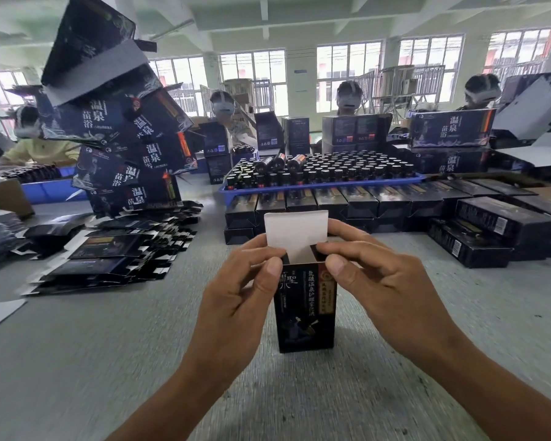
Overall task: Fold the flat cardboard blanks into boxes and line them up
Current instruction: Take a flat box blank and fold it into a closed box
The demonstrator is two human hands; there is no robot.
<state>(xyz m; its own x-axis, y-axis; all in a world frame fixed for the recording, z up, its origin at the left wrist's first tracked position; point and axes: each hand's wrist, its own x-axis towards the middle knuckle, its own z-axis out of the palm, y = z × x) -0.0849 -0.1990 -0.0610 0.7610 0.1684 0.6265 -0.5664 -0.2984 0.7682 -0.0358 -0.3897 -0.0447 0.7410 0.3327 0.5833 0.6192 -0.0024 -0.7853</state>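
Grey, finely ribbed covering runs across the surface [93, 361] in front of you, in a bright workroom with tall windows and other people seated on the far side. At its centre a small dark cardboard box with gold and white lettering [304, 310] stands upright on its base, its top open and its white lid flap [295, 232] raised on the far side. Your left hand [236, 288] grips the box's upper left corner, thumb curled against the near face and fingers wrapped round the side. Your right hand [372, 275] pinches the upper right corner, thumb on the near edge and fingers reaching over the rim behind it.

To your left, a loose heap of flat black cardboard blanks [109, 249] lies spread on the surface, well apart from the box. Behind that heap a leaning tower of larger dark printed cartons [131, 148] rises and tilts. Straight ahead, beyond the box, a row of finished dark boxes [347, 202] lies side by side, and just behind it sits a blue plastic tray [325, 183] packed with dark capped bottles [331, 168]. More dark boxes [490, 230] are stacked on your right.
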